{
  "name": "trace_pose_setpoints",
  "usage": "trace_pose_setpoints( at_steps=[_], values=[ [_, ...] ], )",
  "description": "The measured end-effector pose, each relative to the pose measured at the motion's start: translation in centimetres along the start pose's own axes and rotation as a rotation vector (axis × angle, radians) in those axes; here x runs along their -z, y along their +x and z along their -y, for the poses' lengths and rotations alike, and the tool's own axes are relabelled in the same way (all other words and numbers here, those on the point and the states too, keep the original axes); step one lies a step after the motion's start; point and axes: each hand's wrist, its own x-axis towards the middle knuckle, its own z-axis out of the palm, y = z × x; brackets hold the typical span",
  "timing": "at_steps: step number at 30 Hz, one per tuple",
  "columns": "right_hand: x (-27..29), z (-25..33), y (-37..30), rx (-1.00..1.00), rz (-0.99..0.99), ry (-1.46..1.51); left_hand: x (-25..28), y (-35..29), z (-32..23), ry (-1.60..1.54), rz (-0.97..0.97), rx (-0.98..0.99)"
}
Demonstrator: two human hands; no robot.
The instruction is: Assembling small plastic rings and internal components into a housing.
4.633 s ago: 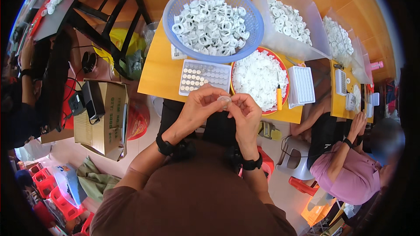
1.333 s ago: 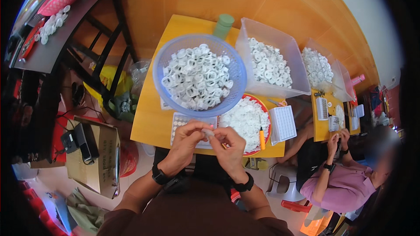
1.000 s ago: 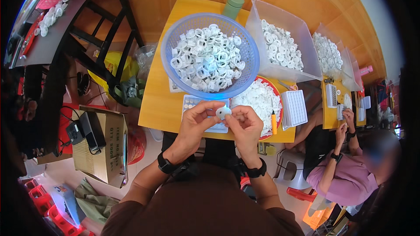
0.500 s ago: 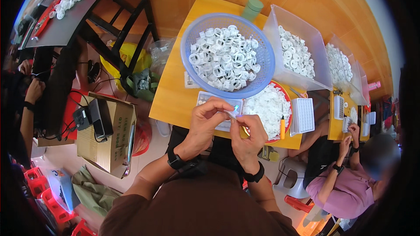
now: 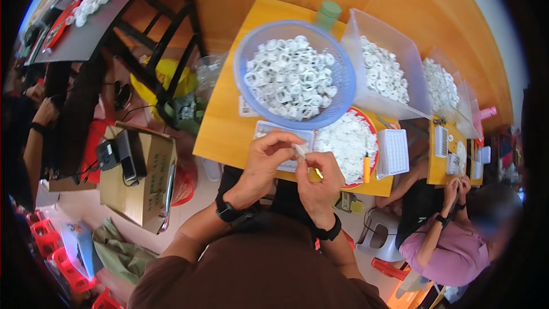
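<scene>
Both of my hands meet over the near edge of a yellow table. A small white plastic piece [image 5: 299,150] is pinched between them; its exact shape is partly hidden by fingertips. My left hand [image 5: 266,160] grips it from the left with thumb and forefinger. On the other side my right hand [image 5: 319,186] has its fingers closed against the piece's lower end. Beneath the hands lies a pale shallow tray [image 5: 287,166], partly covered. Beside it stands a round red-rimmed tray [image 5: 375,159] heaped with small white parts [image 5: 345,140].
A blue plastic basket [image 5: 240,83] of white ring-shaped parts fills the table's middle. Around it are a green cup [image 5: 328,14], a clear bin [image 5: 422,100], an orange-handled tool [image 5: 366,169] and a white gridded tray [image 5: 393,153]. A co-worker [image 5: 440,249] sits at right; a cardboard box [image 5: 137,186] stands left.
The bluish glow on the held piece is gone, and the piece now sits at a different angle between my fingers. The view has shifted slightly. The co-worker's hands have come closer together.
</scene>
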Motion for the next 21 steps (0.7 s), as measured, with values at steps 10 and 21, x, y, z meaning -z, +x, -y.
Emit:
trace_pose_setpoints(
  at_steps=[10,21],
  values=[
    [7.9,-7.2,8.9,-0.404,-0.051,0.378,1.8,-1.3,-1.4,0.134,0.073,0.095],
    [2.6,-9.1,12.3,-0.010,0.197,-0.183,3.1,-2.5,-1.0,0.092,0.069,0.133]
  ],
)
